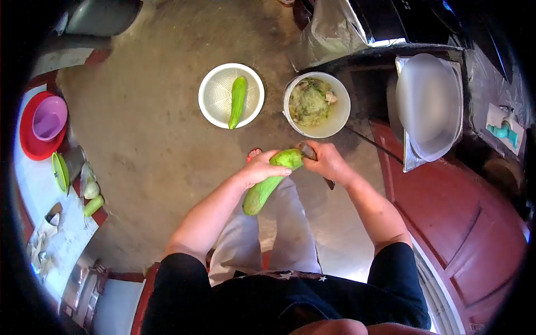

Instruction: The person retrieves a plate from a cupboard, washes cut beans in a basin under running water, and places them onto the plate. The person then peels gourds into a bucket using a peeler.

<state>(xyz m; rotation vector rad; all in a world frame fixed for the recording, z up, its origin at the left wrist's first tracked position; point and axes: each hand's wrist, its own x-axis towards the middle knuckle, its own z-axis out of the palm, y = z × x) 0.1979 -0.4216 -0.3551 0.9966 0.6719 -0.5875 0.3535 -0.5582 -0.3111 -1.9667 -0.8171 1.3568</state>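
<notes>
My left hand (261, 169) is wrapped round a long green gourd (262, 192), which slants over my lap with its thick end low and left. At the gourd's upper end my right hand (326, 160) closes on a knife (307, 151). Its broad grey blade lies against the gourd's tip, and the dark end of its handle shows below my fist. In front of me on the floor, a white colander (211, 106) holds another green gourd (238, 100). To its right stands a white bucket (344, 109) with wet green peelings and scraps (310, 103) inside.
A table (61, 245) on the left bears a red basin (28, 134), a purple bowl (50, 118) and a light green gourd (93, 205). At right are a large translucent tub (427, 106), a teal tap (503, 132) and a dark red door (441, 223).
</notes>
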